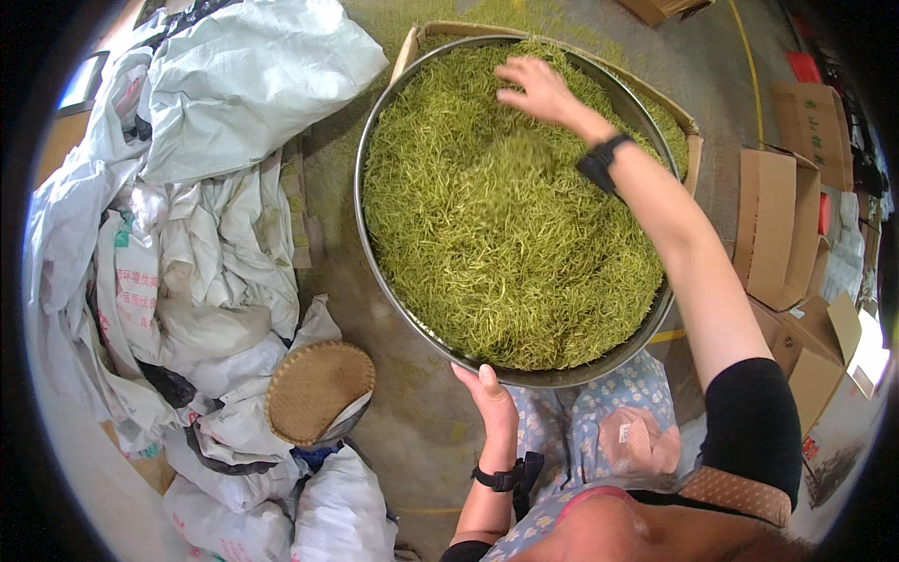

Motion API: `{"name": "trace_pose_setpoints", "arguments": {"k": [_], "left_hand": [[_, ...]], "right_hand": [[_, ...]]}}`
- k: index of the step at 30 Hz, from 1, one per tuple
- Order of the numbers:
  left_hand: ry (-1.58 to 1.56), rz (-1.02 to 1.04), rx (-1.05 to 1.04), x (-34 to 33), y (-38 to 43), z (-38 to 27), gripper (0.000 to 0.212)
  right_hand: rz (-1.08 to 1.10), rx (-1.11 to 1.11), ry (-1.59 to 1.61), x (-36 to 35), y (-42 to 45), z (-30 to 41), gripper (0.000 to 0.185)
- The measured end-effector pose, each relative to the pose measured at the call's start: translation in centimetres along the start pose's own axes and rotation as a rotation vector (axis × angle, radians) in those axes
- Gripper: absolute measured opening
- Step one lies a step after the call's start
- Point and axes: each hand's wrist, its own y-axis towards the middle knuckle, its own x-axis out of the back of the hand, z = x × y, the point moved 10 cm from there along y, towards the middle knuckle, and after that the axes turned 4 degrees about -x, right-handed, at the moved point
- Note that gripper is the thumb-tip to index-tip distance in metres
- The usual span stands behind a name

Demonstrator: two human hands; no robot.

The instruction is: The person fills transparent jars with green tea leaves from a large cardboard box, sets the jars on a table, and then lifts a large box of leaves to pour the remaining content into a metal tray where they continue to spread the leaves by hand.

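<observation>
A large round metal pan [363, 232] is heaped with thin, green, dried leaf-like strands [491, 274], perhaps tea leaves. At its near rim, my left hand [489, 400] grips the metal from below, with the thumb against the side. My right hand [534, 88] is over the far part of the heap, fingers apart and nothing seen in them. Just below that hand, a clump of the strands looks blurred, as if moving. Behind and under the pan shows the edge of a cardboard box [692, 158].
White woven sacks [260, 77] are piled along the left. A round woven bamboo tray [319, 390] leans on sacks at the lower left. Open cardboard boxes [769, 225] stand at the right. Green bits are scattered on the floor [562, 17] beyond the pan.
</observation>
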Motion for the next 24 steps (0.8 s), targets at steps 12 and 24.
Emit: {"name": "trace_pose_setpoints", "arguments": {"k": [12, 24], "left_hand": [[-0.035, -0.021, 0.001, 0.4, -0.4, -0.4, 0.083], [-0.125, -0.007, 0.055, 0.4, 0.0, -0.9, 0.076]], "right_hand": [[0.328, 0.294, -0.156, -3.8, -7.0, 5.0, 0.049], [0.355, 0.429, 0.002, -7.5, -11.6, 9.9, 0.051]]}}
